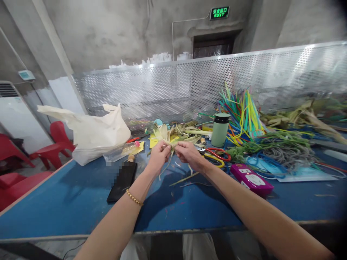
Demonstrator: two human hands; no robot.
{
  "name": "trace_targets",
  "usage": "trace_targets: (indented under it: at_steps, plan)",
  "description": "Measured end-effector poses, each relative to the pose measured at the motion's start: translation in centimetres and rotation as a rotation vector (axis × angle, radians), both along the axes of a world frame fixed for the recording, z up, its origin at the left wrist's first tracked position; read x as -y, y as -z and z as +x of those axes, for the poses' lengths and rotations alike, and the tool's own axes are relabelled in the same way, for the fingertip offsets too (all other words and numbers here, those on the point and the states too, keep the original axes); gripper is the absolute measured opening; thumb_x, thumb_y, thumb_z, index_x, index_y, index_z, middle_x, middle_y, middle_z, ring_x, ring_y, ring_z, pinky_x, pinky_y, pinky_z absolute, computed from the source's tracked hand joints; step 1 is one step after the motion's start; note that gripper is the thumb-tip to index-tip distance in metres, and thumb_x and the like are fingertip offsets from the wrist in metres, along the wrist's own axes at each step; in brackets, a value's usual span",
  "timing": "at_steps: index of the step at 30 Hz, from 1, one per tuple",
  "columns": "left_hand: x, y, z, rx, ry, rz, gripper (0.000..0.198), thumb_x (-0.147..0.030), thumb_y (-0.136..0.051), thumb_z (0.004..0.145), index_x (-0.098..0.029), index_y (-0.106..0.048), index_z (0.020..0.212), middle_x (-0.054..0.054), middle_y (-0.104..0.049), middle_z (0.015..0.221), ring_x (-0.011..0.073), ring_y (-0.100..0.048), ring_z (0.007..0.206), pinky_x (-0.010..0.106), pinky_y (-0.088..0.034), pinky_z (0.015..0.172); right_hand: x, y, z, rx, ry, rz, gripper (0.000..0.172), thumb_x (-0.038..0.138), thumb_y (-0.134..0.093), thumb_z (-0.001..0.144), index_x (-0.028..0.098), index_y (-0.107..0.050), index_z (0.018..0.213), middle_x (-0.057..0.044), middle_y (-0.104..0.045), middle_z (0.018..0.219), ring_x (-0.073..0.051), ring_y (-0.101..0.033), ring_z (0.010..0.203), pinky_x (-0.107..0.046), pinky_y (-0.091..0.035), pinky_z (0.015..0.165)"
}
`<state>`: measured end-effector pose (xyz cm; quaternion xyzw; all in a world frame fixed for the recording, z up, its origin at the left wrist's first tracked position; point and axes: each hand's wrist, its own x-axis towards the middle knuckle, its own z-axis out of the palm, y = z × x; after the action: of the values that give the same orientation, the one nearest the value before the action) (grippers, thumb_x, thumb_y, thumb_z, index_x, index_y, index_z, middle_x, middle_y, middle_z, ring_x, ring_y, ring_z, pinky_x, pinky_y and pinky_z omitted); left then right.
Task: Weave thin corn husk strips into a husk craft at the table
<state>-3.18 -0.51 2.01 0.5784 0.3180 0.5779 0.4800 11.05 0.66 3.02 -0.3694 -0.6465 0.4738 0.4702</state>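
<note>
A pale dried husk [162, 133] sits between the two hands, its broad blades fanning up and away just beyond the fingertips, thin strands trailing down toward the tabletop [81, 193]. The left grip [159, 154] pinches the husk's gathered base between thumb and fingers; the right grip [188, 151], close beside it, is also drawn together at that base, its fingertips nearly meeting the left ones. Exactly what strand the right fingers hold is too small to tell.

Under the hands lie loose fibre strips [184, 178]. Just right of the right grip are red-handled scissors [227, 156], with a green canister [219, 131] standing upright behind them and a purple box [252, 179] nearer the person. Farther right, a tangle of green and grey cord [284, 148] spreads below a bundle of bright coloured strips [248, 112].

On the left, a flat black object [124, 182] lies beside the forearm, and a white plastic bag [100, 130] slumps behind it. A perforated metal panel [146, 86] backs everything.
</note>
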Motion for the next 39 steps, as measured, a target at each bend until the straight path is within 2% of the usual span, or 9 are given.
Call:
trace_targets:
  at_steps: [2,5,12,19,24,30,39]
  plan:
    - [-0.1,0.0,0.0,-0.002,0.022,0.016,0.029,-0.041,-0.067,0.076,-0.02,-0.047,0.077,-0.01,-0.04,0.045,0.004,-0.024,0.037,0.02,-0.015,0.041,0.1,0.0,0.1,-0.085,-0.07,-0.105,0.023,0.029,-0.06,0.072,0.019,-0.044,0.059,0.009,-0.037,0.046,-0.003,-0.02,0.035,-0.02,-0.013,0.036]
    - [-0.3,0.1,-0.1,-0.006,0.052,0.01,0.033,-0.043,-0.069,0.074,-0.02,-0.046,0.079,-0.01,-0.043,0.046,0.0039,-0.026,0.037,0.02,-0.016,0.041,0.0,0.0,0.3,-0.139,-0.09,-0.146,0.021,0.027,-0.063,0.067,0.019,-0.045,0.059,0.01,-0.034,0.044,-0.002,-0.018,0.034,-0.019,-0.011,0.035]
    - [-0.1,0.3,0.0,-0.054,0.061,0.053,0.031,-0.042,-0.067,0.078,-0.018,-0.047,0.075,-0.005,-0.054,0.057,0.0042,-0.037,0.04,0.02,-0.022,0.041,0.1,-0.1,0.5,-0.104,-0.06,-0.108,0.021,0.029,-0.065,0.066,0.018,-0.048,0.059,0.011,-0.033,0.039,-0.002,-0.018,0.034,-0.019,-0.012,0.034]
    - [-0.2,0.8,0.4,0.016,0.014,0.051,0.034,-0.042,-0.069,0.077,-0.019,-0.045,0.073,-0.006,-0.05,0.054,0.0044,-0.037,0.041,0.021,-0.024,0.044,0.1,-0.3,-0.1,-0.078,0.017,-0.09,0.012,0.023,-0.058,0.061,0.019,-0.048,0.058,0.011,-0.034,0.037,-0.002,-0.02,0.032,-0.019,-0.013,0.033]
    - [0.2,0.6,0.6,0.037,-0.005,0.042,0.03,-0.04,-0.067,0.077,-0.019,-0.046,0.074,-0.006,-0.051,0.054,0.006,-0.04,0.041,0.022,-0.027,0.046,-0.2,-0.2,-0.4,-0.07,0.04,-0.076,0.012,0.022,-0.057,0.061,0.02,-0.046,0.057,0.011,-0.034,0.037,-0.003,-0.02,0.032,-0.019,-0.014,0.033]
    - [0.5,0.3,0.6,-0.012,-0.063,0.068,0.019,-0.029,-0.062,0.08,-0.019,-0.049,0.071,-0.002,-0.054,0.054,0.009,-0.046,0.049,0.023,-0.031,0.053,-0.1,-0.4,-0.4,-0.056,-0.026,-0.082,0.015,0.023,-0.054,0.065,0.018,-0.049,0.052,0.005,-0.046,0.038,-0.003,-0.021,0.031,-0.02,-0.012,0.032]
    - [0.5,0.2,0.7,0.009,-0.084,0.043,0.013,-0.023,-0.058,0.08,-0.019,-0.049,0.071,-0.001,-0.056,0.058,0.0104,-0.048,0.053,0.024,-0.033,0.054,-0.4,0.0,-0.6,-0.151,0.013,-0.129,0.016,0.021,-0.058,0.061,0.019,-0.044,0.053,0.005,-0.047,0.041,-0.003,-0.023,0.03,-0.02,-0.011,0.031]
